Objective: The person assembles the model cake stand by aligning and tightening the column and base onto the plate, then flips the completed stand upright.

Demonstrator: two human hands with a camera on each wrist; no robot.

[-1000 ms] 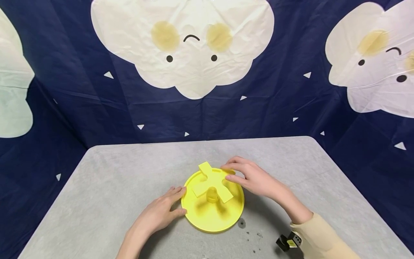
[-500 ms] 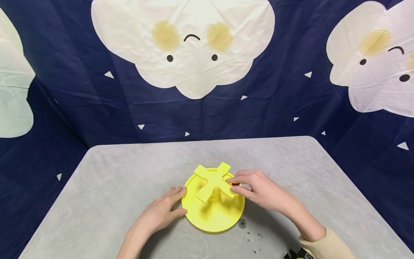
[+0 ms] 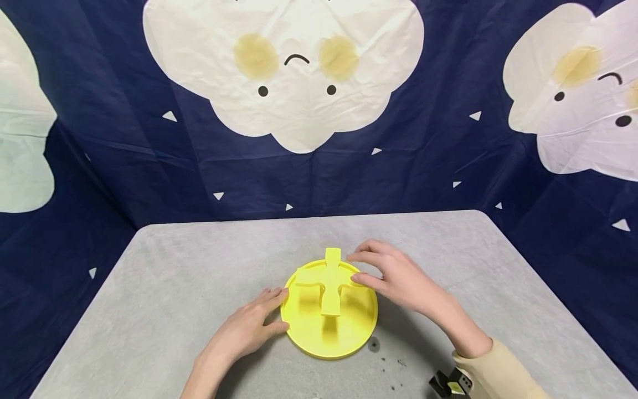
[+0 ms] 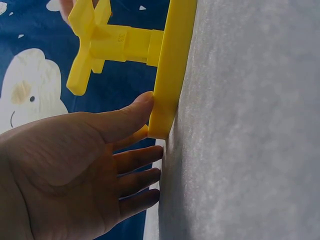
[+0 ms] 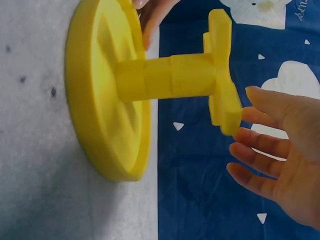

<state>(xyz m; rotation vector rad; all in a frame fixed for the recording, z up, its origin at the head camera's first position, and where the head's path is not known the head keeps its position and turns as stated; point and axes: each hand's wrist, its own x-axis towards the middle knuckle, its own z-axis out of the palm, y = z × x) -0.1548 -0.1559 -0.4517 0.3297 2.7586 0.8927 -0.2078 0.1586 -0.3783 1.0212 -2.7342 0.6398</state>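
A yellow four-armed cross-shaped handle [image 3: 331, 299] tops a short post [image 5: 192, 75] rising from a round yellow base [image 3: 309, 335] with a raised rim. The base lies flat on the table; the post is hidden under the cross in the head view. My left hand [image 3: 246, 327] rests at the base's left edge, its thumb [image 4: 127, 117] against the rim and the fingers extended. At the right side of the cross is my right hand [image 3: 399, 280]. Its loosely bent fingers [image 5: 262, 162] and thumb stand around one arm's end without gripping it.
The grey table [image 3: 199, 266] has dark spots [image 3: 374, 344] just right of the base. A navy cloth with white clouds [image 3: 299, 111] hangs behind and at both sides. A small black device [image 3: 448, 382] sits by the right sleeve.
The cross has turned on its post, its arms passing from slanted to pointing straight out. My right hand moved toward me, then away again. The left hand and the base stayed put.
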